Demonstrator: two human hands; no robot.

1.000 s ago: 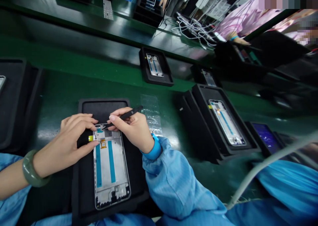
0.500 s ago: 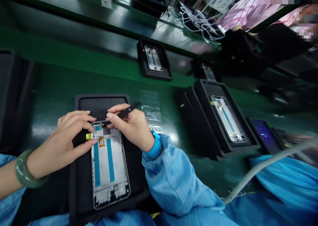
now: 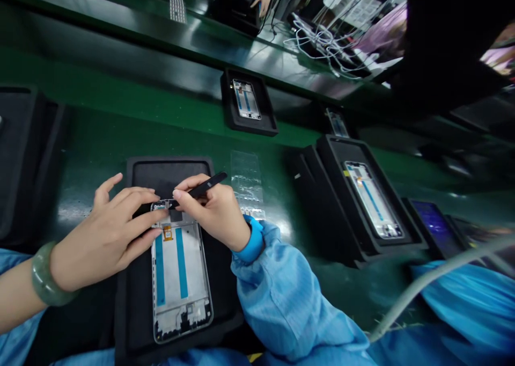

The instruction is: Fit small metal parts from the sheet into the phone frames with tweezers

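A phone mid-frame (image 3: 193,258), silver with blue adhesive strips and an orange flex connector (image 3: 168,233), lies in a black foam tray (image 3: 134,312). My left hand (image 3: 104,232) rests over its upper left corner, fingers spread, with fingertips touching the frame's top end. Between the thumb and fingers of my right hand (image 3: 219,213) are black tweezers (image 3: 211,183). Their tip points down at the top end of the frame, close to my left fingertips. Exactly what the tip touches is hidden.
A clear plastic sheet (image 3: 246,178) lies right of the tray. Stacked black trays (image 3: 330,194) at right hold another phone frame (image 3: 372,199); one more tray (image 3: 267,122) stands behind. White cables (image 3: 317,41) lie on the back shelf. Another person's hand (image 3: 265,0) shows at the top.
My left fingers have shifted from the yellow tab at the frame's side onto its top corner, covering the tab, and one finger is now raised. The tweezers stay near the top end.
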